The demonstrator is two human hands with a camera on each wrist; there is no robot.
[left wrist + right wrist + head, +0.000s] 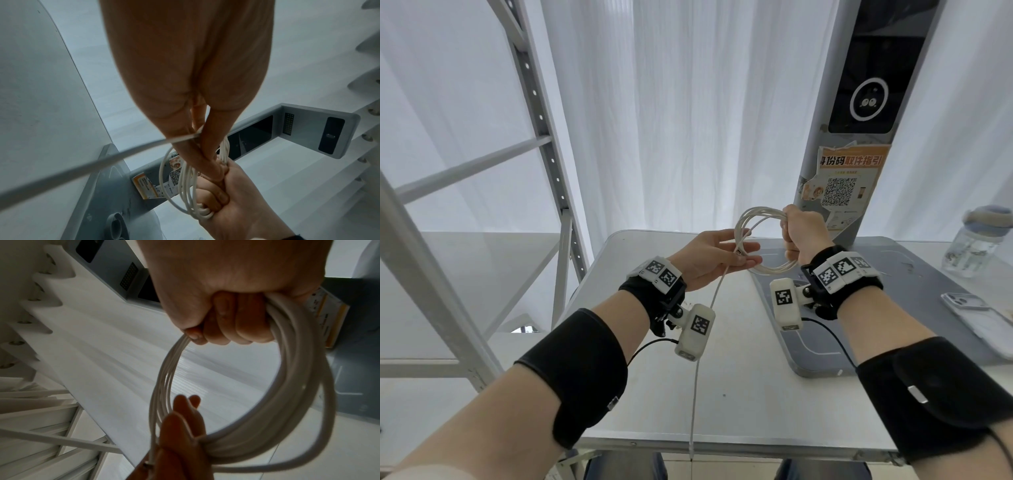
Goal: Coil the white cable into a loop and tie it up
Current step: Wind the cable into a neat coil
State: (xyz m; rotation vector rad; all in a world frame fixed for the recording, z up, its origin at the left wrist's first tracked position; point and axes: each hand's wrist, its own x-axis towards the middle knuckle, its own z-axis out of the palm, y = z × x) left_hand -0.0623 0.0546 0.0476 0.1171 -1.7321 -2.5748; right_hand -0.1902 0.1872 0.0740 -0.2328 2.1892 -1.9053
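The white cable (pixel 770 270) is wound into a coil of several turns, held up above the table. My right hand (pixel 803 233) grips the coil's right side in a fist; the right wrist view shows those fingers (pixel 236 321) curled round the bundled strands (pixel 298 386). My left hand (pixel 722 257) reaches into the coil's left side with its fingers straight. The cable's free tail (pixel 700 359) is pinched between two of those fingers (pixel 185 129). From there the tail (pixel 82 168) hangs down past the table's front edge.
The white folding table (pixel 654 394) carries a grey post (pixel 811 171) with a dark screen and a QR poster, standing on a grey base plate (pixel 808 349). A clear bottle (pixel 976 240) and a phone (pixel 965 303) lie at the right. A metal rack (pixel 541 113) stands left.
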